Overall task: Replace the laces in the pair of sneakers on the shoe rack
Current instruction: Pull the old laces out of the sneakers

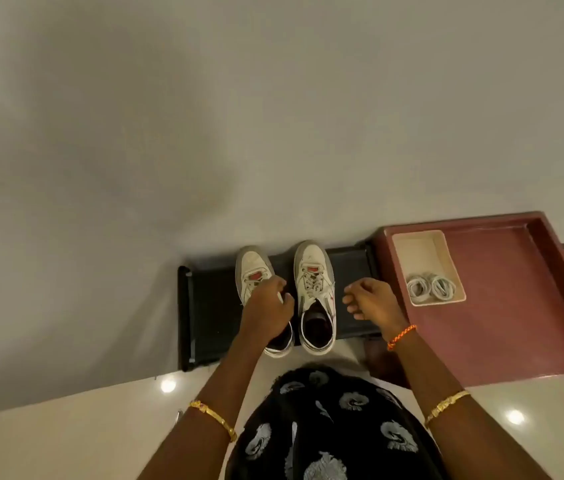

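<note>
Two white sneakers stand side by side on a black shoe rack (211, 306) against the wall, toes toward the wall. My left hand (268, 308) lies over the left sneaker (251, 268) and grips it at the laces and tongue, hiding its middle. The right sneaker (315, 289) is laced, its opening in plain sight. My right hand (370, 303) hovers just right of that sneaker with curled fingers, holding nothing. Two coiled white laces (431, 289) lie in a cream tray (412, 247) to the right.
The cream tray rests on a dark red ledge (515, 299) right of the rack. A pale wall rises behind the rack. Glossy floor tiles (66, 427) run along the front, and my patterned black garment hangs below the shoes.
</note>
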`<act>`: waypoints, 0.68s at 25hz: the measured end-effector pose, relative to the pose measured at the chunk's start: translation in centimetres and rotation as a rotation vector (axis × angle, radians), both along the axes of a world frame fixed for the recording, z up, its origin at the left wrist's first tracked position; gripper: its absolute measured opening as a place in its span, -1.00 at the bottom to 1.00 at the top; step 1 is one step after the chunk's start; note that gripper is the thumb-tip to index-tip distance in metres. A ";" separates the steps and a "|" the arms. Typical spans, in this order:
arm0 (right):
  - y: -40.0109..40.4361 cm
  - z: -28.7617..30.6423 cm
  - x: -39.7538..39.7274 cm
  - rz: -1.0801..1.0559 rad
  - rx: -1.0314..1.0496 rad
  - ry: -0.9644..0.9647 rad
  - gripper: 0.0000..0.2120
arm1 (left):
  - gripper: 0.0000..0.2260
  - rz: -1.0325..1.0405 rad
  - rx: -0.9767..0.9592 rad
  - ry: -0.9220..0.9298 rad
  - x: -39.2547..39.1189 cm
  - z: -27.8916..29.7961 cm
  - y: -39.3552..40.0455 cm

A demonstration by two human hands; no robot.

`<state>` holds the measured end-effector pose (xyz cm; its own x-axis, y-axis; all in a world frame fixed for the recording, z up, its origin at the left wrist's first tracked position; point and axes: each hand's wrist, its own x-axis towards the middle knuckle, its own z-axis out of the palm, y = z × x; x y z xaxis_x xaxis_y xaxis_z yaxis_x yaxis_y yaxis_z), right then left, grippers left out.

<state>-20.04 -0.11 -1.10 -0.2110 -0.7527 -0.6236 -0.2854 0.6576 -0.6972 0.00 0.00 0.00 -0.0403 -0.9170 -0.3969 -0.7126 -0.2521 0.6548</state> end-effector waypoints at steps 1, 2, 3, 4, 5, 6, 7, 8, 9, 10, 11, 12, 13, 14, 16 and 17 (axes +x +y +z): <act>-0.4 -1.9 -0.1 0.050 0.007 0.027 -0.87 | -0.73 -0.043 0.051 0.026 -0.7 -2.1 -0.1; -1.1 -4.3 -0.5 0.112 -0.015 0.046 -0.84 | -0.72 -0.086 0.072 0.048 -1.5 -4.3 -0.2; -1.6 -7.0 -0.7 0.195 -0.031 0.054 -0.76 | -0.70 -0.113 0.090 0.064 -2.5 -6.9 0.0; -1.7 -9.6 -0.8 0.263 -0.066 0.054 -0.69 | -0.65 -0.121 0.118 0.069 -3.4 -9.2 0.3; -1.9 -11.9 -0.7 0.294 -0.109 0.036 -0.65 | -0.60 -0.110 0.116 0.072 -4.3 -11.6 0.5; -2.0 -13.7 -0.7 0.319 -0.157 0.043 -0.63 | -0.56 -0.081 0.099 0.067 -5.0 -13.5 0.8; -2.0 -15.3 -0.7 0.338 -0.222 0.043 -0.65 | -0.54 -0.030 0.060 0.050 -5.7 -15.2 1.1; -1.9 -16.0 -0.5 0.355 -0.278 0.051 -0.68 | -0.56 0.034 0.001 0.033 -6.4 -16.1 1.6; -1.9 -16.7 -0.5 0.368 -0.335 0.049 -0.72 | -0.59 0.105 -0.063 0.023 -7.0 -16.8 2.0; -1.8 -17.3 -0.5 0.365 -0.369 0.047 -0.76 | -0.62 0.182 -0.122 0.025 -7.5 -17.2 2.3; -1.6 -17.8 -0.5 0.357 -0.406 0.042 -0.81 | -0.65 0.259 -0.159 0.055 -7.9 -17.8 2.6; -1.5 -17.8 -0.4 0.345 -0.434 0.046 -0.85 | -0.68 0.332 -0.179 0.105 -8.2 -18.4 2.6; -1.5 -18.2 -0.4 0.337 -0.461 0.046 -0.88 | -0.70 0.396 -0.194 0.166 -8.3 -19.1 2.3; -1.5 -18.4 -0.3 0.327 -0.470 0.050 -0.90 | -0.71 0.428 -0.212 0.207 -8.2 -19.7 2.0; -1.2 -18.7 0.2 0.303 -0.465 0.048 -0.92 | -0.68 0.425 -0.248 0.241 -8.1 -20.2 2.0; -1.0 -18.8 0.5 0.277 -0.462 0.041 -0.92 | -0.66 0.410 -0.267 0.251 -8.0 -20.2 2.2</act>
